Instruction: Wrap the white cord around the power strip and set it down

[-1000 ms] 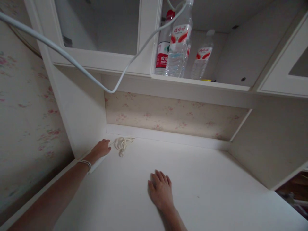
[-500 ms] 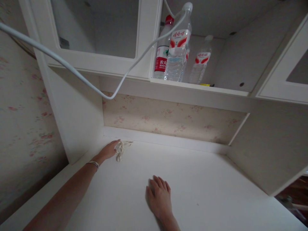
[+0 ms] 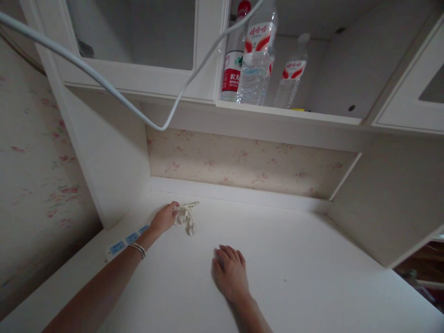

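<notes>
My left hand [image 3: 165,217] reaches to the back left of the white desktop [image 3: 277,259], its fingers closed on a bundled white cord [image 3: 183,215]. Loops and the end of the cord stick out to the right of the fingers. Under my left forearm lies a white power strip [image 3: 120,246] with blue socket faces, partly hidden by the arm. Near the middle of the desktop my right hand [image 3: 231,273] rests palm down, fingers stretched and slightly bent, holding nothing.
Above the desk, an open shelf holds a red-capped bottle [image 3: 232,71] and clear plastic bottles [image 3: 255,69]. A thick white cable [image 3: 114,90] hangs across the upper left, in front of the cabinet door [image 3: 138,78]. Side panels [image 3: 118,152] bound the desk.
My left hand has moved slightly right with the cord bundle. The power strip now shows beneath my forearm. My right hand stays put, while the whole view has tilted a little downward.
</notes>
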### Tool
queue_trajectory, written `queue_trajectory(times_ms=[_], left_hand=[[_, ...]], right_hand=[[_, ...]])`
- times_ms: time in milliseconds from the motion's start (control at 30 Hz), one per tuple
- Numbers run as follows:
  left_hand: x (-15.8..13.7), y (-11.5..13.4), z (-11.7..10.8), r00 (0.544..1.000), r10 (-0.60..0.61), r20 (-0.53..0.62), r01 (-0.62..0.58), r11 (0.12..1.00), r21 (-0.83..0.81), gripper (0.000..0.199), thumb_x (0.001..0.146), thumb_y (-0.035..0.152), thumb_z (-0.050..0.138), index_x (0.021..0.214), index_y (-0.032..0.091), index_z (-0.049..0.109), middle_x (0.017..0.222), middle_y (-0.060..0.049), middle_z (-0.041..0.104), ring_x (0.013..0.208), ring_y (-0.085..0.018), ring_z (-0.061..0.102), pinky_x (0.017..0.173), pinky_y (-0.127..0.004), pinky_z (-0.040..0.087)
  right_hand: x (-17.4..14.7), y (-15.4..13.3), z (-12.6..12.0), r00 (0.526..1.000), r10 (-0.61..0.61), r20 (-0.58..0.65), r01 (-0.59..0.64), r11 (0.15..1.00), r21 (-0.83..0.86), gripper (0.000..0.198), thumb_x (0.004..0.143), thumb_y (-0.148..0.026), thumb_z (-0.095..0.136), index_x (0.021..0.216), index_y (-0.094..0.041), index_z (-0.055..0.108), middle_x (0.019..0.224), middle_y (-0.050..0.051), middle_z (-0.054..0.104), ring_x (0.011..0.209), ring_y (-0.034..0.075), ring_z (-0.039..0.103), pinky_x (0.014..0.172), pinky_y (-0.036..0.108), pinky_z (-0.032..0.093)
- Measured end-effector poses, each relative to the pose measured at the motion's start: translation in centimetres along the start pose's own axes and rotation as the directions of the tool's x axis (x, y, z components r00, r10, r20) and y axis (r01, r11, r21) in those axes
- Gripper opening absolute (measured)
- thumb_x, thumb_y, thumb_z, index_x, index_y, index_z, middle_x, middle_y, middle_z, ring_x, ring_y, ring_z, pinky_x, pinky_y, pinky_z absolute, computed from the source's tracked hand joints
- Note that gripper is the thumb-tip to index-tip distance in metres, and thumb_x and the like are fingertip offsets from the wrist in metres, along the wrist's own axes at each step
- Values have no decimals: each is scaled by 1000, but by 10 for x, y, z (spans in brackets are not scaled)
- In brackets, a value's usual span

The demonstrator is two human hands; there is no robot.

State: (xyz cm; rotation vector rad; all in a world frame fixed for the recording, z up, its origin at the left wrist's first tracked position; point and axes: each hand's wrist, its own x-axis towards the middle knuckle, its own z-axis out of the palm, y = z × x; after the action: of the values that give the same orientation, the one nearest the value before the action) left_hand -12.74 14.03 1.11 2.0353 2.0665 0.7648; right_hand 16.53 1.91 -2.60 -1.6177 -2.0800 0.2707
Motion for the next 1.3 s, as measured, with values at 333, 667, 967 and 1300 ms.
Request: queue_trajectory(times_ms=[333,667,967,1300], left_hand=[[-59,41,22,998,62,25,-59,989,-135,35,85,9,44,115,25,51,103,-4,69,99,-18,65,79,-25,47],[-98,72,46,997,72,-1,-58,798,-599,25,89,34,45,106,20,57,101,-6,68,89,-19,67,79,-31,53],[-144,104,22,975,64,-212,-139,923,-358,21,91,36,44,88,22,59,86,-5,63,82,-19,61,77,-31,49],[-156,116,27,978,137,155,-12,787,-617,28,92,40,42,84,21,62,74,-1,68,68,-16,62,63,-24,44]], right_hand=[[3,3,11,993,61,-97,-3,859,512,37,91,-41,41,112,-18,62,104,10,67,90,18,63,80,28,48],[2,-8,3,992,42,115,-118,579,807,40,86,-52,51,86,-15,69,73,4,65,67,15,57,62,24,44],[-1,-19,-4,980,-121,158,-90,436,896,37,85,-49,56,91,-16,72,77,2,64,69,14,53,68,26,42],[-1,-22,-3,988,-89,125,-68,476,877,28,85,-40,56,94,-18,72,76,3,67,72,16,58,69,27,46]])
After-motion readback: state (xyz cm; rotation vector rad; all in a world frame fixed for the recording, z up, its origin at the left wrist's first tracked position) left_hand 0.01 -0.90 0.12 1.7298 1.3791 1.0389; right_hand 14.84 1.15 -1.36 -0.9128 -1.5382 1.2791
